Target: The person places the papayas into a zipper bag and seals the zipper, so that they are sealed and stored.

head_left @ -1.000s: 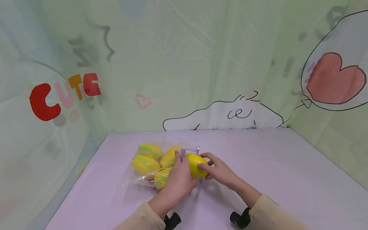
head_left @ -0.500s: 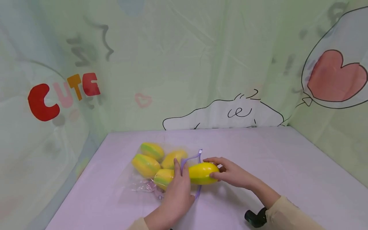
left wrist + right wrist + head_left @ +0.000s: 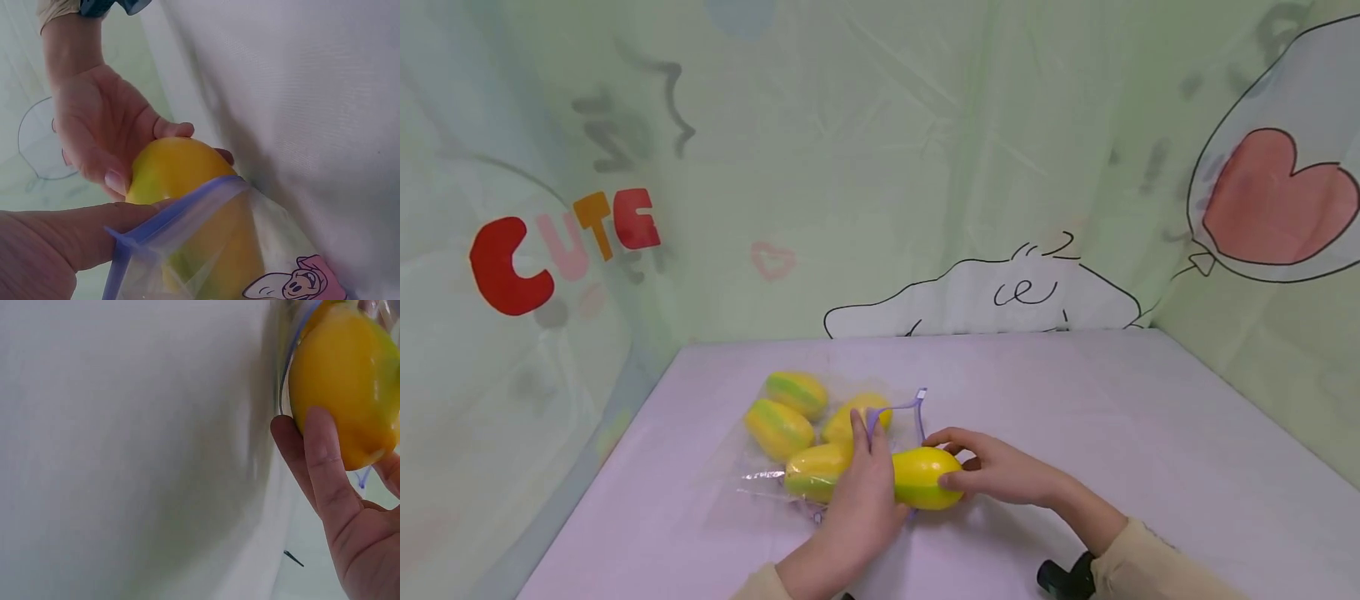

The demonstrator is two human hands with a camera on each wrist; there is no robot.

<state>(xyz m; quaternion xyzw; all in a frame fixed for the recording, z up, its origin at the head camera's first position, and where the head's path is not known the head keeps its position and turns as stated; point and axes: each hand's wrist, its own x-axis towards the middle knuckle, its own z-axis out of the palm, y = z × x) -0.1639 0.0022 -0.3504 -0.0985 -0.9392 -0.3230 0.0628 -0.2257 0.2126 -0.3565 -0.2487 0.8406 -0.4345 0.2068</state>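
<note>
A yellow papaya-like fruit with green streaks (image 3: 928, 479) lies across the mouth of a clear zip bag (image 3: 275, 219). One end is inside the bag and the other sticks out. My right hand (image 3: 1003, 471) grips the outer end between fingers and thumb. My left hand (image 3: 867, 492) holds the bag's mouth, its purple zip strip (image 3: 895, 408) by the fingers. In the left wrist view the thumb lies along the strip. Several similar fruits (image 3: 780, 429) are in the bag, one partly behind the left hand.
The bag rests on a pale lilac table (image 3: 1075, 400). Printed pale green curtains (image 3: 880, 167) enclose its back and sides. A black device (image 3: 1067, 575) is at the right sleeve. A printed cartoon (image 3: 290, 284) shows on the bag.
The gripped fruit first moved right and nearer to me, then nearer still and slightly left. The right hand moved with it. The bagged fruit beside the left hand has shifted left.
</note>
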